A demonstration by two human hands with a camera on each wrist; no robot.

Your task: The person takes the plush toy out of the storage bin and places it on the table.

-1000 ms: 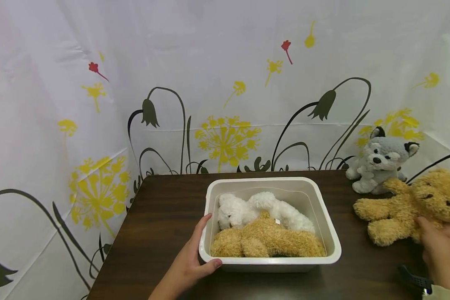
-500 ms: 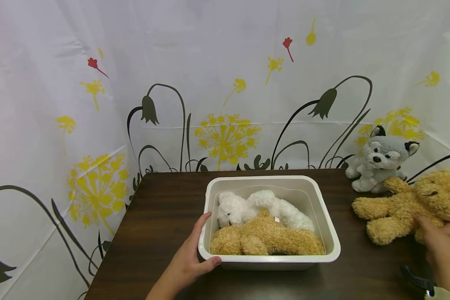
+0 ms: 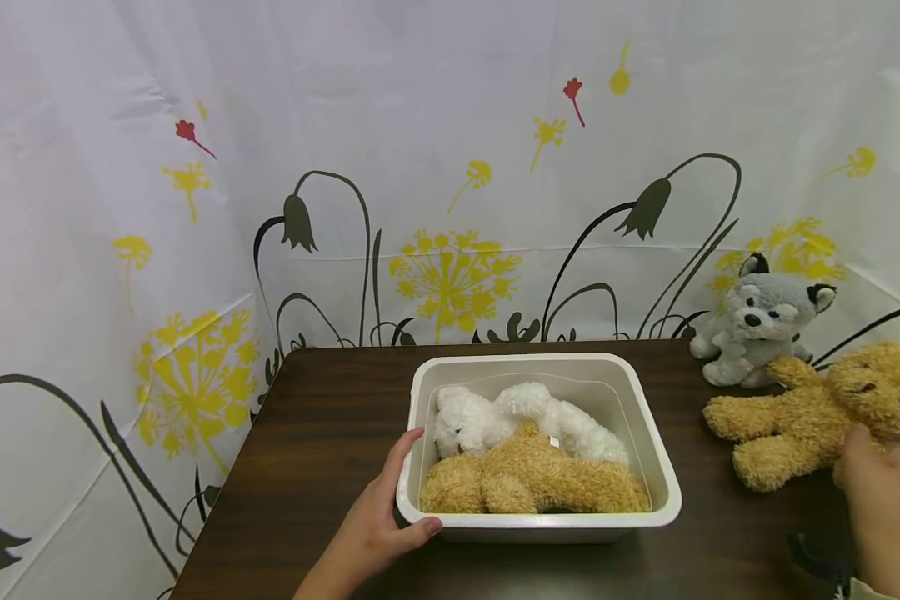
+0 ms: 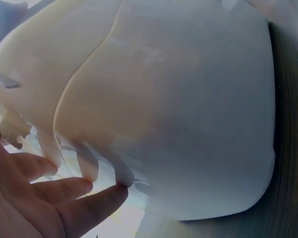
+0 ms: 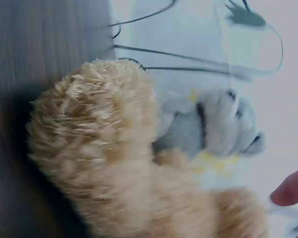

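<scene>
A white plastic bin (image 3: 540, 522) stands on the dark wooden table, holding a white plush toy (image 3: 468, 421) and a golden plush toy (image 3: 532, 475) lying down. My left hand (image 3: 378, 508) rests at its left side, thumb on the near rim. In the left wrist view, straight fingertips touch the bin's outer wall (image 4: 203, 109). At the right, a golden teddy bear (image 3: 802, 421) lies tilted back. My right hand (image 3: 888, 500), blurred, is in front of the bear; in the right wrist view its thumb (image 5: 290, 191) is apart from the fur.
A grey-and-white husky plush (image 3: 765, 321) sits upright at the table's back right, just behind the teddy bear. A white curtain (image 3: 450, 108) printed with flowers hangs behind the table (image 3: 330, 400). A dark strap (image 3: 817, 558) is by my right wrist.
My right hand has let go of the teddy bear and drawn slightly back toward me. The bear stays in nearly the same place. My left hand and the bin have not moved.
</scene>
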